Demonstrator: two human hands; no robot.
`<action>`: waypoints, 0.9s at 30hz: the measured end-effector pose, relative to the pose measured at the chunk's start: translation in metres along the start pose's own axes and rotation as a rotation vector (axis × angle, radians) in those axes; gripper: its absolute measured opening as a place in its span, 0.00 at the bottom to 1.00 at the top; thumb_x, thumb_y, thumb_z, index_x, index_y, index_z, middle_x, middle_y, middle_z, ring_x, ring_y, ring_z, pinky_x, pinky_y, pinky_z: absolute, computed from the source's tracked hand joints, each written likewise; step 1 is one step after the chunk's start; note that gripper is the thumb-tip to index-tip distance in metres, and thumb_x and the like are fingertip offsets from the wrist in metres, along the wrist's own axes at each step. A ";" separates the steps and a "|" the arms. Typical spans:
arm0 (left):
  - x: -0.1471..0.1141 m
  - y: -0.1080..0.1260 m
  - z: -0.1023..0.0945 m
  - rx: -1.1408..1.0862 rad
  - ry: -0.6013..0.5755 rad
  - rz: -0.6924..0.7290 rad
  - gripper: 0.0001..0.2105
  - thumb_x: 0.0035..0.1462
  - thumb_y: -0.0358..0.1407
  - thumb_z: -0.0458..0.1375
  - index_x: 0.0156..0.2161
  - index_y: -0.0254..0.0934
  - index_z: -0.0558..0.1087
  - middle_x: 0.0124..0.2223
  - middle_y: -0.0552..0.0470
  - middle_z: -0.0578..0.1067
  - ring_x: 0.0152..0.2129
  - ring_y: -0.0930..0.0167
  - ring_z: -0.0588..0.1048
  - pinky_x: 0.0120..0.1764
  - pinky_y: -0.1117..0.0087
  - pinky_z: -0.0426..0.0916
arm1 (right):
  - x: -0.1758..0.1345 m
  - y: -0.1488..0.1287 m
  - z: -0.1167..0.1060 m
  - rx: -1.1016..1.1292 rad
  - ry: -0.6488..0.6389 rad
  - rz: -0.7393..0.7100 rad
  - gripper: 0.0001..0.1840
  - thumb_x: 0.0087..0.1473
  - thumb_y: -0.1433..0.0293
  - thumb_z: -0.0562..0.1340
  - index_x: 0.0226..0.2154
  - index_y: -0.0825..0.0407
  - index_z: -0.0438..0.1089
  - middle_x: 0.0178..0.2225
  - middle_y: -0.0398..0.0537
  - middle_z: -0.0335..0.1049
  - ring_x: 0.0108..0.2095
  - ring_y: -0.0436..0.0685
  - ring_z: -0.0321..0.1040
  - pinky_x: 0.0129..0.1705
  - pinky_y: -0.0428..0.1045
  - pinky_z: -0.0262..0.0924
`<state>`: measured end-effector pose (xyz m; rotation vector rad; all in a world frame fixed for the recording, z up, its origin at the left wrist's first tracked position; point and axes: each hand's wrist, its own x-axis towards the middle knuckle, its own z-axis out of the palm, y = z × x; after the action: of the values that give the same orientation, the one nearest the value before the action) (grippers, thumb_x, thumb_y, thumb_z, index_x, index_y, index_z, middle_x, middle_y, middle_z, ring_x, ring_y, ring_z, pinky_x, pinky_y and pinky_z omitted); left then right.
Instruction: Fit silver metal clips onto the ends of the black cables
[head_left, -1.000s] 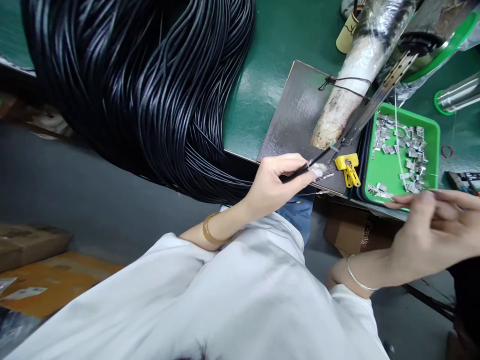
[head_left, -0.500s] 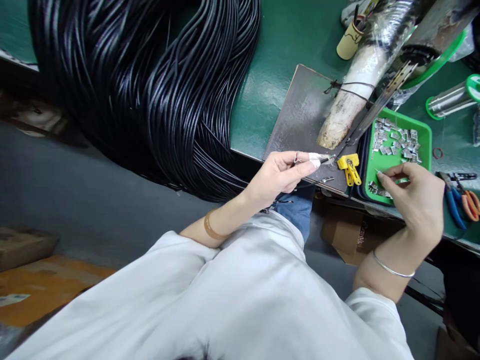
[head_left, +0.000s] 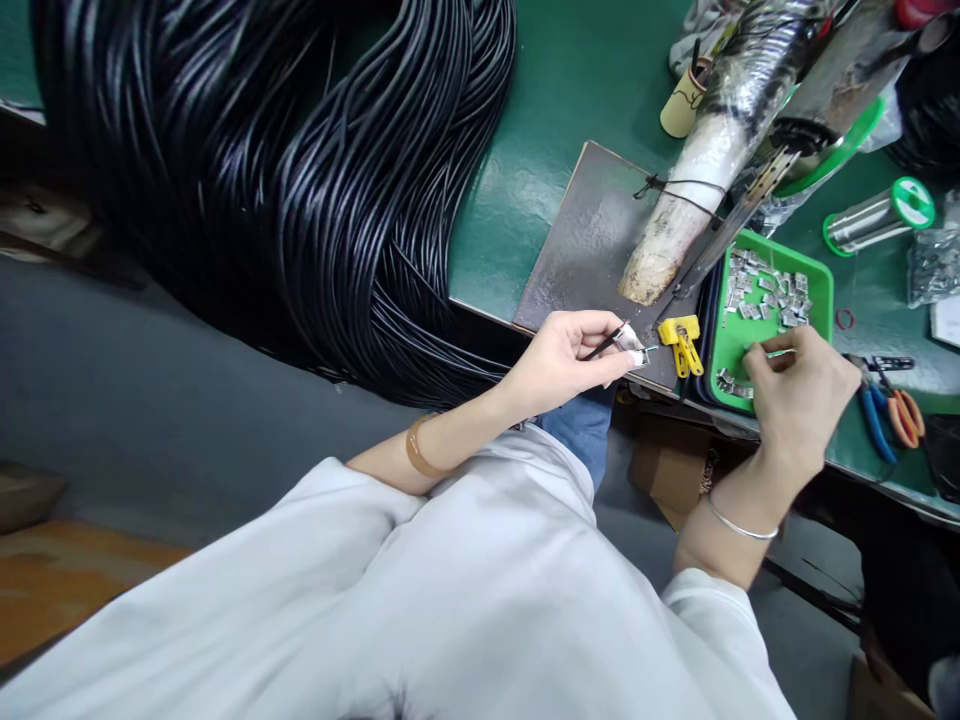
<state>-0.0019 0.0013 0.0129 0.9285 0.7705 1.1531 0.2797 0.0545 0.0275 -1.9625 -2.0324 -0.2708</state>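
Note:
My left hand [head_left: 576, 358] is closed over the front of the dark work plate [head_left: 562, 245]. Between its fingers is the end of a black cable [head_left: 603, 344], with a bit of red and a thin pale-green wire showing near the wrapped white fingertips. My right hand [head_left: 801, 392] is bent over the near part of the green tray [head_left: 739, 350], thumb and forefinger pinched together. What is in that pinch is too small to make out. Small metal connectors [head_left: 769, 290] lie scattered in the tray. A yellow clip [head_left: 681, 343] stands between my two hands.
A big bundle of black cables [head_left: 360, 200] covers the left of the green table. A wrapped white tube [head_left: 667, 235] slants over the plate. On the right are a solder spool [head_left: 874, 220], pliers [head_left: 881, 415] and a red ring [head_left: 844, 319]; a cream cup [head_left: 682, 105] stands behind.
The view has shifted slightly. My left hand has turned the cable end, so its black length now slants up across the fingers. My right hand stays pinched at the tray, having shifted only a little.

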 end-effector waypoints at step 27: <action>-0.002 -0.008 0.003 0.683 0.007 0.290 0.07 0.57 0.31 0.58 0.30 0.30 0.76 0.27 0.53 0.72 0.23 0.79 0.65 0.29 0.76 0.60 | -0.064 -0.115 -0.008 0.770 0.088 -0.186 0.08 0.56 0.76 0.64 0.37 0.47 0.76 0.42 0.46 0.78 0.43 0.54 0.76 0.48 0.53 0.74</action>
<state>0.0032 -0.0028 0.0066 1.6452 1.0894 1.1551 0.1673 -0.0139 0.0211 -1.2683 -1.8647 0.3400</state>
